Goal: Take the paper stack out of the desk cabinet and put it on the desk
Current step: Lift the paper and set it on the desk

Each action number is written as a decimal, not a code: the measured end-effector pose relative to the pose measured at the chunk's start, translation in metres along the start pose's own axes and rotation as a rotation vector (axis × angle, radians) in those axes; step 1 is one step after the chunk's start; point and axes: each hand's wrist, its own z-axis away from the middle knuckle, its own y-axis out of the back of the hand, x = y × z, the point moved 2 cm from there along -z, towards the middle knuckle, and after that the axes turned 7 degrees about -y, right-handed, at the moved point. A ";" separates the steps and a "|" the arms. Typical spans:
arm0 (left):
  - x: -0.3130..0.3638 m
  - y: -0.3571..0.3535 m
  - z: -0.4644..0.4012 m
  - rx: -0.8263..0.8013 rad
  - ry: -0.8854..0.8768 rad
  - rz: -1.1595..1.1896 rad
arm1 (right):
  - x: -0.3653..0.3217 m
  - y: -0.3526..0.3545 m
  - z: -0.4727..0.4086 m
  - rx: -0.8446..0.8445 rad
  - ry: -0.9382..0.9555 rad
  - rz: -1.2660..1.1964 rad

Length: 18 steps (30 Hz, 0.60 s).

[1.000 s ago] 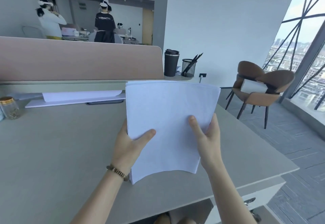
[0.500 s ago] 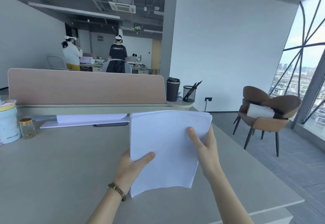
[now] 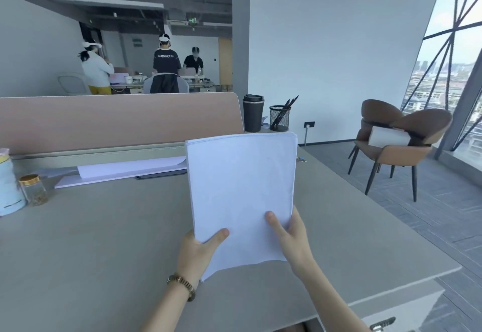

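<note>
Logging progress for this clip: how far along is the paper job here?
Done: the white paper stack is out of the cabinet. In hand: left hand and right hand hold it tilted up above the grey desk. Left: laying it flat and letting go.

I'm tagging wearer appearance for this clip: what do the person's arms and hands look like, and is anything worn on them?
Both forearms are bare, with no sleeves or gloves in view. The left hand has a beaded bracelet in brown and gold tones at the wrist. The right hand and its wrist carry no ring, watch or band that shows.
</note>
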 end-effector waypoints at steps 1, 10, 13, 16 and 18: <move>0.001 -0.001 -0.005 -0.002 0.005 -0.014 | 0.001 0.001 -0.002 0.024 -0.011 0.004; 0.001 -0.072 -0.054 -0.184 0.056 -0.214 | 0.002 0.063 -0.064 0.172 -0.224 0.244; -0.014 -0.105 -0.062 -0.207 0.142 -0.238 | 0.010 0.082 -0.096 0.172 -0.316 0.336; -0.019 -0.133 -0.071 -0.182 0.188 -0.260 | 0.015 0.097 -0.124 0.156 -0.350 0.402; -0.018 -0.149 -0.081 -0.155 0.195 -0.281 | 0.019 0.107 -0.140 0.167 -0.366 0.432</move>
